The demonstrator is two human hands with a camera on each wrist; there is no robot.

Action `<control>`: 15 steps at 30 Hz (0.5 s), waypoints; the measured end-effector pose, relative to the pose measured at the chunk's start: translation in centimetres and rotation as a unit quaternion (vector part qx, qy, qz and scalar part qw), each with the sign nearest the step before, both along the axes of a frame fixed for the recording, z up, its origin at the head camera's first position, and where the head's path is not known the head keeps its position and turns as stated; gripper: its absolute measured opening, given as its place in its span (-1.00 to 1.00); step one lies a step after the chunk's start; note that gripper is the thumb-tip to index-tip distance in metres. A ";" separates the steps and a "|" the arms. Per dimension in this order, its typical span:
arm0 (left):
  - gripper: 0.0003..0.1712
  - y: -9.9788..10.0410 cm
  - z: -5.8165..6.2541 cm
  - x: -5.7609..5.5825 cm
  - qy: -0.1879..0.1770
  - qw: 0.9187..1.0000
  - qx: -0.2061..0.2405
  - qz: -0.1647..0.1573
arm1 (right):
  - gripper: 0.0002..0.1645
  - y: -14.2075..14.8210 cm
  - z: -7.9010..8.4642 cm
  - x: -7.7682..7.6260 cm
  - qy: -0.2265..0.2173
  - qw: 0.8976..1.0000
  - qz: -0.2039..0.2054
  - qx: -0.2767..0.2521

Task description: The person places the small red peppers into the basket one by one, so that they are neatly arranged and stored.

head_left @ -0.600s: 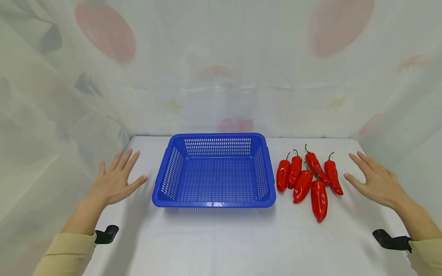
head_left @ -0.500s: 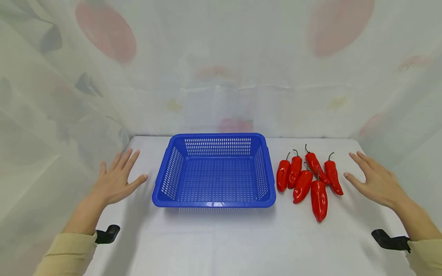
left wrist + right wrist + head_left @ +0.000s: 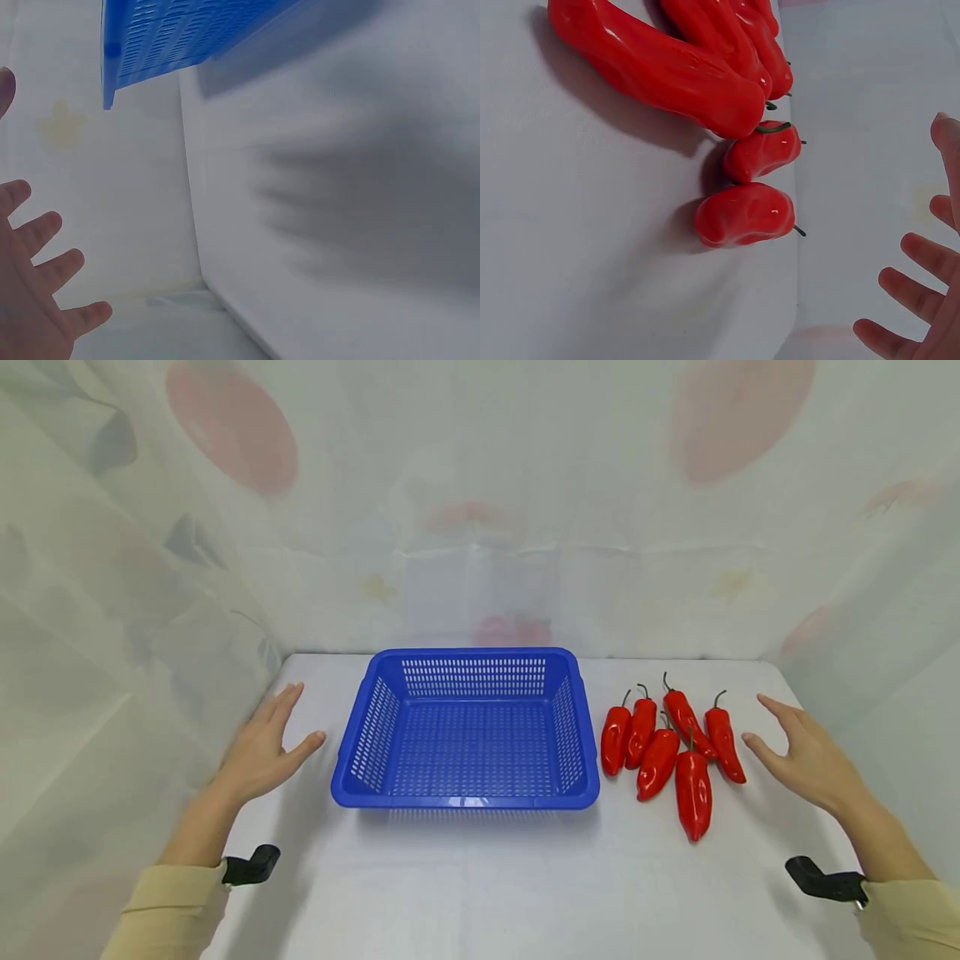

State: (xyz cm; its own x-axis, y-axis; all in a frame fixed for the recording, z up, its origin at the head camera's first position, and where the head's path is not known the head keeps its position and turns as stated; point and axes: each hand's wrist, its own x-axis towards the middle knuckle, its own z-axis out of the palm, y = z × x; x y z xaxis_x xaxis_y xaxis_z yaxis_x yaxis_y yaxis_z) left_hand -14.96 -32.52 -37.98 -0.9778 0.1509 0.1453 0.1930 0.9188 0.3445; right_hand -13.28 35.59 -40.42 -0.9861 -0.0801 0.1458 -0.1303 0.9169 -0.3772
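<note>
A blue plastic basket (image 3: 474, 802) with slotted walls sits on the white table, its inside bare. To its right lie several red peppers (image 3: 693, 797) with dark green stems, grouped loosely together. My left hand (image 3: 258, 756) hovers over the table left of the basket, fingers extended and holding nothing. On the other side, my right hand (image 3: 813, 768) hovers to the right of the peppers, thumb and fingers apart with nothing between them. The right wrist view shows the red peppers (image 3: 746, 214) below and apart from that hand. In the left wrist view a basket corner (image 3: 165, 37) appears at the top.
A white table (image 3: 465, 885) stretches in front of the basket. Pale sheeting (image 3: 480, 527) with faded prints hangs behind and along both sides. A black wrist strap mount (image 3: 252, 865) sticks out from the left cuff, and another black mount (image 3: 825, 881) from the right.
Both hands have turned slightly and their forearms have shifted a little inward, toward the basket and peppers. The basket and the peppers have stayed in place.
</note>
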 end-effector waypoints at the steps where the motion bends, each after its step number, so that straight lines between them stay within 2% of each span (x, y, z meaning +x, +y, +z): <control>1: -0.03 0.0 -0.1 0.0 -0.006 1.000 0.011 0.002 | -0.13 0.0 -0.1 0.0 0.000 1.000 -0.002 -0.003; 6: -0.03 0.2 -0.5 -0.3 -0.026 0.998 0.060 0.006 | -0.14 0.0 -0.6 -0.1 0.007 1.000 -0.014 -0.015; 15: -0.10 0.5 -1.5 -0.7 -0.016 0.993 0.117 0.026 | -0.11 -0.1 -2.0 -0.6 -0.009 0.998 -0.036 -0.050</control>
State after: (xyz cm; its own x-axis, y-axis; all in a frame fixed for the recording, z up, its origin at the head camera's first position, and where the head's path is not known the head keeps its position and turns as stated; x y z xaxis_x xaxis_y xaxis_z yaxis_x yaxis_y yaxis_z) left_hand -15.65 -32.01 -39.47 -0.9880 0.0653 0.1399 0.1329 0.8210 0.5552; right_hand -13.86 35.46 -42.43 -0.9912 0.0043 0.1325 -0.0588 0.8814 -0.4687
